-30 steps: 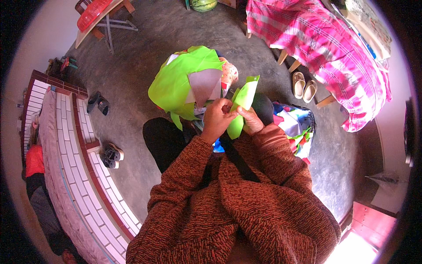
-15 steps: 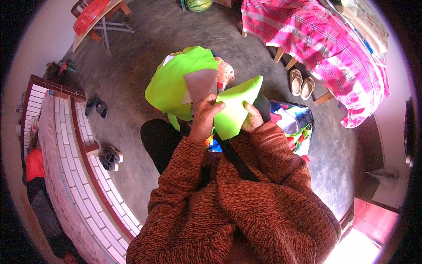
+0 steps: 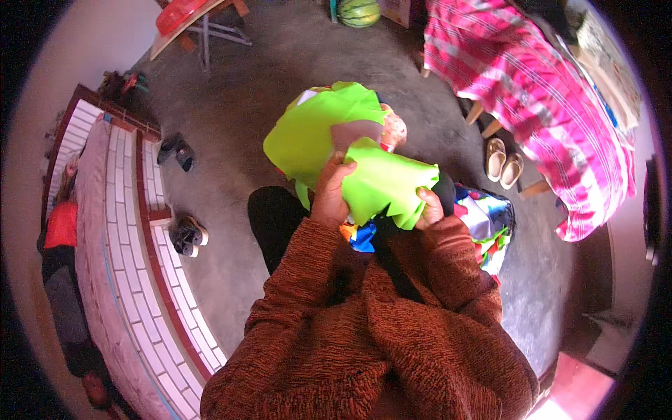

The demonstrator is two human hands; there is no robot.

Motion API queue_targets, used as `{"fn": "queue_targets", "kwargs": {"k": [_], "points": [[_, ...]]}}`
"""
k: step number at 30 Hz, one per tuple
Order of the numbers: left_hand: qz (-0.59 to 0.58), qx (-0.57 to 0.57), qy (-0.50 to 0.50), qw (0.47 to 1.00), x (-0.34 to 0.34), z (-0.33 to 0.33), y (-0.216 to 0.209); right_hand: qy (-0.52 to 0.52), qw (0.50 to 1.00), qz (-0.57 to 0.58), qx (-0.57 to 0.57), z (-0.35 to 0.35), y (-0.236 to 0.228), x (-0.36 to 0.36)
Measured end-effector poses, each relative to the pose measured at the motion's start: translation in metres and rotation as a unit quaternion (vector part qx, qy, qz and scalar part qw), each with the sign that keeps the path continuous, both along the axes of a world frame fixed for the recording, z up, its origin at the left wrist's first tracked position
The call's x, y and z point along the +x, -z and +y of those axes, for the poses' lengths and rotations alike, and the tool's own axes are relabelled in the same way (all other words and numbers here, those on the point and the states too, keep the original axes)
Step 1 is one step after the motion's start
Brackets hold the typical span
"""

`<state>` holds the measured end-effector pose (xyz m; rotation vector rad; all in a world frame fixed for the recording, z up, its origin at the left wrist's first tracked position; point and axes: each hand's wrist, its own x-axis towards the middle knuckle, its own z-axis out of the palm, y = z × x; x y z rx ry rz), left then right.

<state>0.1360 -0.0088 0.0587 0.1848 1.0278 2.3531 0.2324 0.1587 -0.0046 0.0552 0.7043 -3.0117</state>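
Between my two hands a bright lime-green piece of fabric (image 3: 383, 180) is held up over my lap, its lower edge jagged and folded. My left hand (image 3: 332, 190) grips its left side with the thumb on top. At the lower right corner my right hand (image 3: 430, 208) pinches the cloth. Just beyond lies a larger heap of lime-green fabric (image 3: 308, 133), with a grey-brown piece (image 3: 355, 131) on its near side. Under the held cloth some blue and orange fabric (image 3: 362, 238) shows by my legs. The fingers behind the cloth are hidden.
A bag of multicoloured scraps (image 3: 483, 217) stands by my right leg. Beige shoes (image 3: 504, 164) sit near a pink plaid-covered piece of furniture (image 3: 518, 98). Dark shoes (image 3: 187, 236) and dark slippers (image 3: 176, 152) lie beside the white-tiled ledge (image 3: 133, 259). A watermelon (image 3: 358, 12) rests on the far floor.
The held green cloth has turned and spread wider, its right end now lower. My right hand has moved down and right along it. The whole view has shifted slightly.
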Motion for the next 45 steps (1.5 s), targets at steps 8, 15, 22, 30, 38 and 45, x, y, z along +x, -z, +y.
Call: {"fn": "queue_targets", "kwargs": {"k": [8,15,22,30,38,45], "points": [[-0.037,0.099,-0.008,0.994,-0.004,-0.01,-0.002,-0.003,0.999,-0.032,0.032,-0.002,0.0,-0.006],[-0.013,0.108,-0.011,0.994,-0.006,-0.012,-0.011,0.006,0.998,-0.035,0.042,-0.005,-0.005,-0.005],[-0.05,0.114,-0.091,0.988,-0.015,-0.021,-0.016,0.023,0.998,-0.051,0.038,-0.003,-0.006,-0.004],[0.044,0.053,-0.117,0.991,-0.102,-0.058,-0.007,0.013,0.994,-0.084,0.064,0.0,0.006,-0.001],[0.027,0.121,-0.111,0.986,-0.204,-0.039,-0.068,0.023,0.991,-0.107,0.072,0.004,0.011,-0.003],[0.028,-0.285,-0.086,0.954,-0.239,-0.078,0.051,0.041,0.989,-0.122,0.069,0.003,0.012,-0.007]]}}
